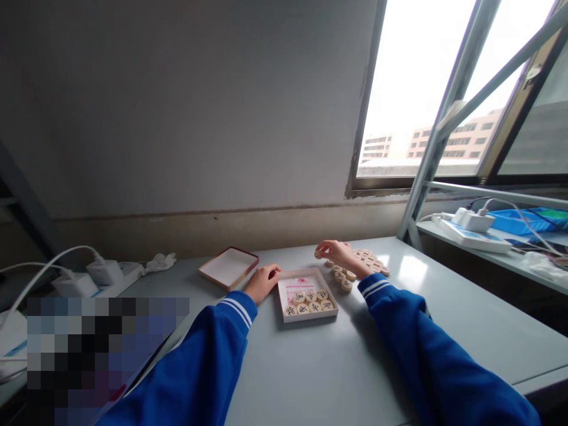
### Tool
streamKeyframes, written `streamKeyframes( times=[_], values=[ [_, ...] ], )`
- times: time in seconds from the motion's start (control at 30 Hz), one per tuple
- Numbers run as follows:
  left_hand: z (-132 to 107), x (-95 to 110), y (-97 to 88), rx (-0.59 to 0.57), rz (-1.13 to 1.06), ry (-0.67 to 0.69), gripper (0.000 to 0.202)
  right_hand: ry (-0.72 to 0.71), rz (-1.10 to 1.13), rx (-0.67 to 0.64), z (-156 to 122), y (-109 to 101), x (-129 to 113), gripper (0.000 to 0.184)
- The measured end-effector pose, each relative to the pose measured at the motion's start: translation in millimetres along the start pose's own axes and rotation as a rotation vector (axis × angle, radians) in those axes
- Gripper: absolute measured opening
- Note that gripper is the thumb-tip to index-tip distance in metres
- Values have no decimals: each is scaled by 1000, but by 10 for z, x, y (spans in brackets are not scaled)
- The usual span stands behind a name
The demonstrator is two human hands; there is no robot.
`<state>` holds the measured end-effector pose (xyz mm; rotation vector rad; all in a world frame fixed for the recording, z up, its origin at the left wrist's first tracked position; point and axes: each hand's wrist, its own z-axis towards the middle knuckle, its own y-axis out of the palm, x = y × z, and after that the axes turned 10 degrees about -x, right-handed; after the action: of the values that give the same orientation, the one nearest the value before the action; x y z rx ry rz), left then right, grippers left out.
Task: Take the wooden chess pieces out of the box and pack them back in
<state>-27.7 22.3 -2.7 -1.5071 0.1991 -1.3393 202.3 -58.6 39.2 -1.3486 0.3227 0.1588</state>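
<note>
A shallow white open box [307, 319] stands on the grey table in front of me, with several round wooden xiangqi pieces [315, 307] laid in rows at its near side. My left hand [263, 284] is at the box's far left corner, its curled fingers gripping the rim. Above the table, just past the far right of the box, my right hand [338, 254] is closed in a pinch on a pale piece at its fingertips, partly hidden. Beneath and beside that hand spreads a group of loose xiangqi pieces [366, 258], some covered by the hand and wrist.
A box lid [229, 266], inside facing up, lies left of the box. Power strips with plugged white adapters [105, 272] are at the left; another adapter [476, 220] and a blue tray [515, 221] sit on the right-hand surface. A metal frame post [421, 183] rises near the window.
</note>
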Motion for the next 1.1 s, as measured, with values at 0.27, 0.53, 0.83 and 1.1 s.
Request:
streamKeyframes(
  times=[0.27,0.53,0.83,1.1],
  values=[
    [7,8,-1,-11,6,-22,22,138,-152,107,33,193,271,19],
    [-20,48,-15,5,94,-62,24,-19,-166,152,-35,92,91,19],
    [-103,-74,-211,39,284,-158,24,-524,-46,-296,-122,308,-726,22],
    [-146,-204,-254,44,240,-149,24,-540,-26,-249,-161,385,-862,23]
  ],
)
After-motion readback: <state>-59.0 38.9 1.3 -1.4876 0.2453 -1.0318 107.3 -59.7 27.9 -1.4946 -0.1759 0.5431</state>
